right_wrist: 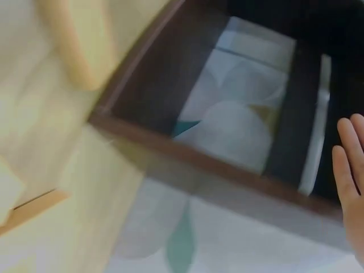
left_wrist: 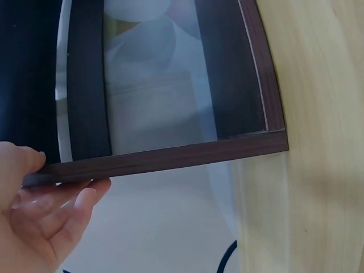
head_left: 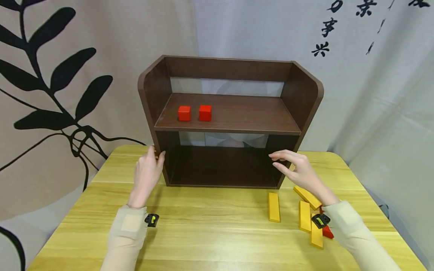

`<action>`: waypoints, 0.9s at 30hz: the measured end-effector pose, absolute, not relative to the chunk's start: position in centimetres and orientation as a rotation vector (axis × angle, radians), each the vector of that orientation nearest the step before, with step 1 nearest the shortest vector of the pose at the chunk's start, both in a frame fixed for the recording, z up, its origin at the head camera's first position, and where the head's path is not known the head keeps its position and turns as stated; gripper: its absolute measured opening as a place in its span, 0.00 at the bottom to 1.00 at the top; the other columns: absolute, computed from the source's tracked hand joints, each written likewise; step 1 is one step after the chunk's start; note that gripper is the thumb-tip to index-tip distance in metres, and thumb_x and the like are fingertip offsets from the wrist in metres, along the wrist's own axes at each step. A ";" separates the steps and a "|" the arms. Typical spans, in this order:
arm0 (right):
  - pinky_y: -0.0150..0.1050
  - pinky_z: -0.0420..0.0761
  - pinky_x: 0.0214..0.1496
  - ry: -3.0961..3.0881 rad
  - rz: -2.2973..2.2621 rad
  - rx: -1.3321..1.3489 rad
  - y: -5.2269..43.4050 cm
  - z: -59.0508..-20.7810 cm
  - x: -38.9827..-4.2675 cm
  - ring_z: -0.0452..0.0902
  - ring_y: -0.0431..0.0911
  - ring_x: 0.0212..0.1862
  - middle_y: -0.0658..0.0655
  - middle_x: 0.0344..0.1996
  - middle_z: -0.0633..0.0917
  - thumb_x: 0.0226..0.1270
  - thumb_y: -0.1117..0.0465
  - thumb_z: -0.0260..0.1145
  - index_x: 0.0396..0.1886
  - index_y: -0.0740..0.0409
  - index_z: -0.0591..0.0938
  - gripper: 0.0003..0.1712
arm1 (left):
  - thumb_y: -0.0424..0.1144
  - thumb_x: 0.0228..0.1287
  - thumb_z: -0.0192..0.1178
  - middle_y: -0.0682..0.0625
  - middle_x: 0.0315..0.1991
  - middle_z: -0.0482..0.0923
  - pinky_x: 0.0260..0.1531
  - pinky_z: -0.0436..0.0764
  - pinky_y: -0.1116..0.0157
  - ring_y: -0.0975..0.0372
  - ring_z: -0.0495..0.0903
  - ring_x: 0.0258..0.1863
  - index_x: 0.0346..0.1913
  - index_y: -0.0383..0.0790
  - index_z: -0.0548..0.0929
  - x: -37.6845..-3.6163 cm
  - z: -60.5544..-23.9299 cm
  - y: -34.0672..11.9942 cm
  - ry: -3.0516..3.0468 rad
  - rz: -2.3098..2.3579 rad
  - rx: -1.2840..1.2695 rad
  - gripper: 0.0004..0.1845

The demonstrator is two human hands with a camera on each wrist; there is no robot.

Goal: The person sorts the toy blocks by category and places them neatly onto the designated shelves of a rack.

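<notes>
A dark brown two-level shelf [head_left: 230, 113] stands on the yellow wooden table [head_left: 210, 226]. Two red cubes [head_left: 184, 113] [head_left: 205, 112] sit side by side on its upper board, towards the left. My left hand [head_left: 156, 152] pinches the front edge of the left side panel [left_wrist: 170, 156], thumb inside and fingers outside [left_wrist: 74, 199]. My right hand [head_left: 274, 160] hovers at the front edge of the right side panel, fingers relaxed and holding nothing. The right wrist view is blurred and shows straight fingers [right_wrist: 350, 165] just short of the shelf frame [right_wrist: 199, 153].
Several flat yellow blocks [head_left: 274, 207] [head_left: 304, 216] [head_left: 306, 196] lie on the table in front of the shelf's right side, under my right forearm. A small red piece [head_left: 327, 232] lies among them. Printed curtains hang close behind the table.
</notes>
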State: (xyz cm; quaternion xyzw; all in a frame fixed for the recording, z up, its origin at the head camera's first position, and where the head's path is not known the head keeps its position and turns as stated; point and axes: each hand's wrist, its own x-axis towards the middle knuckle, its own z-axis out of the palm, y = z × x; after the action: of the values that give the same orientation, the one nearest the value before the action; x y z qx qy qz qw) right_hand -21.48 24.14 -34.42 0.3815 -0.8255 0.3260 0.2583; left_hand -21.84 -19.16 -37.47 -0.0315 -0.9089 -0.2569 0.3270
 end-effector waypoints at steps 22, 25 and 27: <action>0.22 0.76 0.43 -2.768 0.999 0.511 37.2 -41.4 -16.9 0.76 0.24 0.43 0.50 0.45 0.86 0.66 0.61 0.62 0.52 0.56 0.81 0.15 | 0.33 0.64 0.58 0.35 0.18 0.74 0.10 0.68 0.56 0.43 0.75 0.13 0.33 0.28 0.70 -22.3 -38.0 -18.9 -2.295 -0.608 -0.096 0.11; 0.21 0.76 0.43 -2.809 1.078 0.517 38.7 -42.3 -16.4 0.76 0.22 0.44 0.45 0.47 0.85 0.67 0.62 0.61 0.53 0.61 0.79 0.16 | 0.34 0.64 0.58 0.35 0.18 0.75 0.10 0.68 0.57 0.44 0.75 0.13 0.33 0.29 0.70 -22.3 -38.0 -18.8 -2.304 -0.618 -0.087 0.10; 0.21 0.77 0.43 -2.825 1.158 0.533 39.5 -42.8 -16.1 0.77 0.23 0.45 0.40 0.48 0.84 0.67 0.63 0.61 0.54 0.66 0.78 0.18 | 0.34 0.64 0.58 0.35 0.19 0.75 0.10 0.68 0.57 0.44 0.76 0.14 0.33 0.29 0.70 -22.3 -38.0 -18.8 -2.309 -0.627 -0.084 0.10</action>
State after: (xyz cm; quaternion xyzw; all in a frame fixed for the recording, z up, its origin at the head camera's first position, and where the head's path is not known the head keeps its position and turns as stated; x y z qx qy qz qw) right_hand -16.08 39.53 -42.78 0.1721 -0.9113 0.3734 0.0212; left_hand -22.26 -18.82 -37.95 -0.0327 -0.8978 -0.2440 0.3653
